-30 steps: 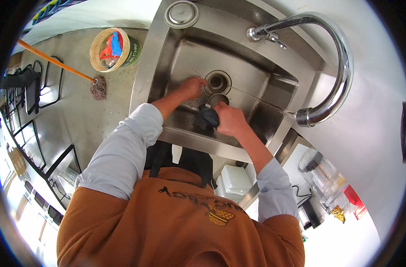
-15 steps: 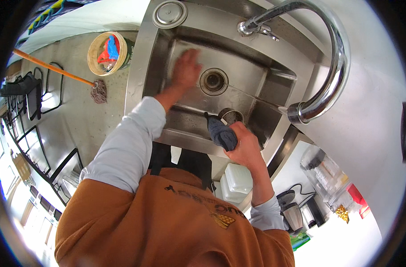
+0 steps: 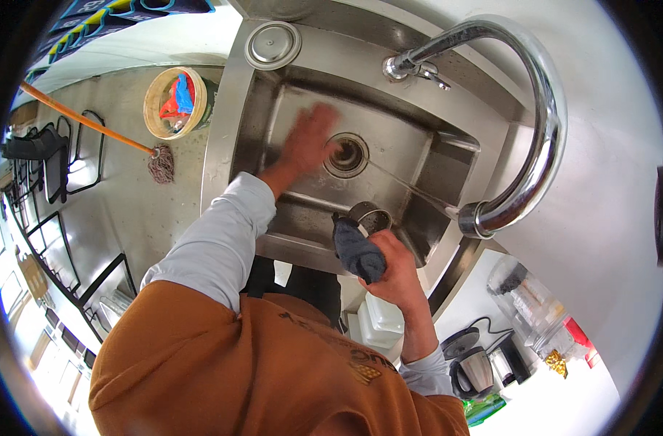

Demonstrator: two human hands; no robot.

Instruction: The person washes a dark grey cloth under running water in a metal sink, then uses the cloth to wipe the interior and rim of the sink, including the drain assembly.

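My left hand (image 3: 311, 140) is over the floor of the steel sink (image 3: 400, 134), beside the round drain (image 3: 346, 155). Motion blurs it, but its fingers look stretched out and nothing shows in them. At the sink's near side, my right hand (image 3: 392, 269) is closed around a bunched dark grey cloth (image 3: 358, 251). Just beyond that hand is a round, hollow metal cup (image 3: 373, 218), its lower part hidden by cloth and fingers; whether the fingers also grip it I cannot tell. A thin stream of water (image 3: 411, 187) runs from the faucet (image 3: 477, 218) toward the drain.
A round metal lid (image 3: 273, 45) lies on the sink's far left corner. On the floor to the left are a bucket (image 3: 154, 105) with red and blue scraps and a mop (image 3: 161, 163). To the right, a counter bears a kettle (image 3: 474, 372) and a clear plastic container (image 3: 524, 294).
My left hand has shifted slightly right, nearer the drain. My right hand has come a little toward me, still holding the cloth. The whole view has tilted slightly.
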